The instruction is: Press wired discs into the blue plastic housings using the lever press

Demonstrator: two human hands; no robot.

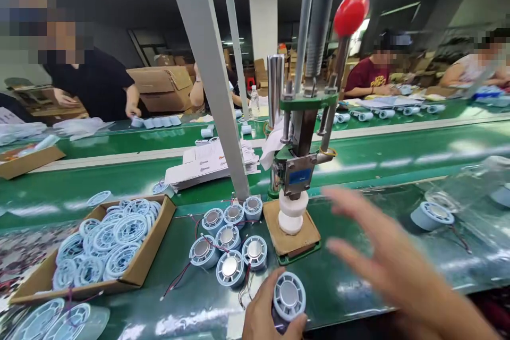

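My left hand is closed around a round light-blue motor housing with a silver disc in its middle, at the near edge of the bench. To the right of the hand press, my right hand is in the air, blurred, with fingers apart and nothing in them. The press has a red ball handle and a white round die above a brown base plate. Several similar housings with thin wires stand upright left of the press.
A cardboard tray full of light-blue rings stands at the left. One more housing and clear plastic bags lie at the right. A grey post rises behind the housings. Across the green conveyor, other people work.
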